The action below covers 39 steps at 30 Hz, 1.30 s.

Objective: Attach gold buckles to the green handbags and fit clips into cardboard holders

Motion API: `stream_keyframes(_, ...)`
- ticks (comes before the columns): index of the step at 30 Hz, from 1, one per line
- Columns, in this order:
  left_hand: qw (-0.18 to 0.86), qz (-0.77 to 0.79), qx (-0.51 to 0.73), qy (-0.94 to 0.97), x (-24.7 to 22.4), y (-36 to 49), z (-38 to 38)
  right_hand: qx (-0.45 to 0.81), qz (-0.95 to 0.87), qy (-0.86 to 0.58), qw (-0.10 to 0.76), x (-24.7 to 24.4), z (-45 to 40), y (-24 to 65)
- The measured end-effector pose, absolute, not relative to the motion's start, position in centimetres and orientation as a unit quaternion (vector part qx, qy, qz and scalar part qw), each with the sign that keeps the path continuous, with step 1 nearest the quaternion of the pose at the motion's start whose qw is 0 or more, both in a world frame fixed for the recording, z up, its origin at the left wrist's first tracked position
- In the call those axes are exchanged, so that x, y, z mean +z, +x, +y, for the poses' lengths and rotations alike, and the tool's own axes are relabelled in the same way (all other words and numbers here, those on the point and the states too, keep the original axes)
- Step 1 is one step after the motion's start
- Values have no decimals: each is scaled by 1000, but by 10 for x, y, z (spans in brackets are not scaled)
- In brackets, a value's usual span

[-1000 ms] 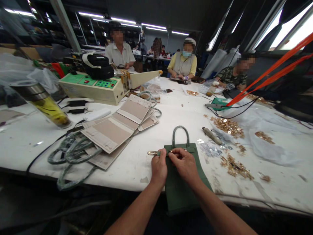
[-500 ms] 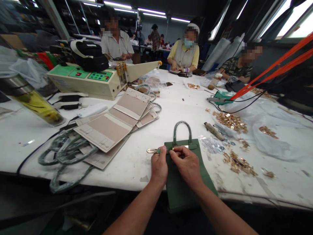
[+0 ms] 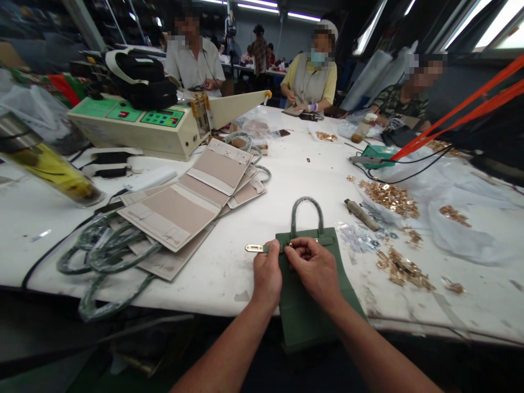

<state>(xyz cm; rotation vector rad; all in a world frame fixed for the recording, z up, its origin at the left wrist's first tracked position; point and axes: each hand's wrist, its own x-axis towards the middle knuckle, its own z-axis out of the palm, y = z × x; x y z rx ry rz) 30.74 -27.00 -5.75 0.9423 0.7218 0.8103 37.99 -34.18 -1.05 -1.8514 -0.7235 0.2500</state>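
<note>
A green handbag panel (image 3: pixel 305 316) with a plastic-wrapped handle (image 3: pixel 307 201) hangs partly over the table's front edge. My left hand (image 3: pixel 267 273) is closed on a green strap with a gold metal end plate (image 3: pixel 254 248), which sticks out to the left. Beside it, my right hand (image 3: pixel 315 267) is closed in a pinch at the strap, near the base of the handle. A small gold piece shows at its fingertips, mostly hidden by the fingers.
Beige panels (image 3: pixel 172 210) with green handles lie left, near a control machine (image 3: pixel 135 128) and a tilted bottle (image 3: pixel 53 169). At right are gold fittings (image 3: pixel 388 199), silver plates (image 3: pixel 360 236), a wrapped tool (image 3: pixel 362 214) and orange straps (image 3: pixel 458 112). Several people sit across the table.
The camera view has shifted slightly. Both hands stay at nearly the same spot on the strap, and the gold end plate shows a little more level.
</note>
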Motion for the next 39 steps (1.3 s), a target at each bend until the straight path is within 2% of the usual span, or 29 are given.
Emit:
stream_keyframes(9, 728, 312, 357, 495, -59, 305, -267, 100, -331, -782, 519, -13, -343, 382)
stream_keyframes(17, 682, 329, 364, 543, -53, 304, -269, 147, -293, -771, 547, -8, -342, 381)
stream_keyframes(21, 714, 329, 369, 495, -53, 305, -270, 137, -350, -771, 514, -5, -343, 381)
stream_keyframes(25, 752, 343, 373, 421, -51, 309, -270, 163, -314, -760, 545, -6, -345, 381)
stream_keyframes(30, 747, 412, 375, 362, -46, 317, -268, 165, -286, -758, 563, -11, -347, 383)
stream_keyframes(39, 746, 389, 337, 424, -39, 323, -263, 175, -284, -738, 587, -17, -348, 389)
